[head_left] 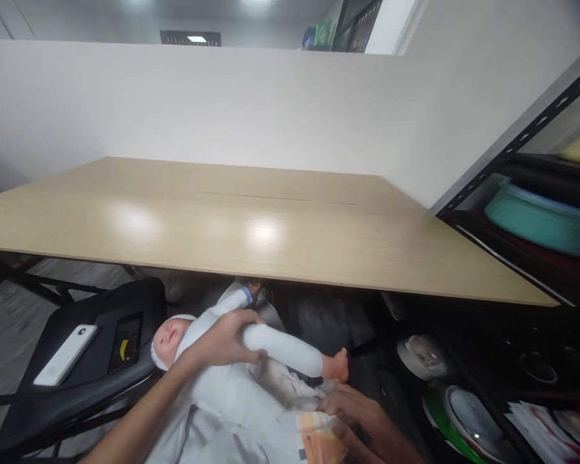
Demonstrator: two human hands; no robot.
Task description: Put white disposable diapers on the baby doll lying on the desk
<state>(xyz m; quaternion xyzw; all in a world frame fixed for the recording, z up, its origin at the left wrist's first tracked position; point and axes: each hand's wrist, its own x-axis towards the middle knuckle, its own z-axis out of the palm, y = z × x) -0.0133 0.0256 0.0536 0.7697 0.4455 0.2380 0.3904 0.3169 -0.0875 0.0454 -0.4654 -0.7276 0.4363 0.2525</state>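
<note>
A baby doll (pixel 232 386) in a white outfit and white cap lies aslant, its head to the left, on what looks like my lap. My left hand (pixel 232 338) is closed around the upper part of the doll's raised leg (pixel 285 348), whose foot is bare. At the end of its other leg is an orange patterned piece, apparently a sock (pixel 319 438). My right hand (pixel 355 412) is at that sock with its fingers bent in on it; the fingertips are partly hidden. Crumpled white cloth (pixel 283 380) shows between the doll's legs.
A wooden table (pixel 290 251) spans the view ahead, its front edge just above the doll. At left stands a black chair (pixel 145 309) with a white phone (pixel 65 354) and a dark flat item on it. Shelves at right hold a teal basin (pixel 541 219) and several other items.
</note>
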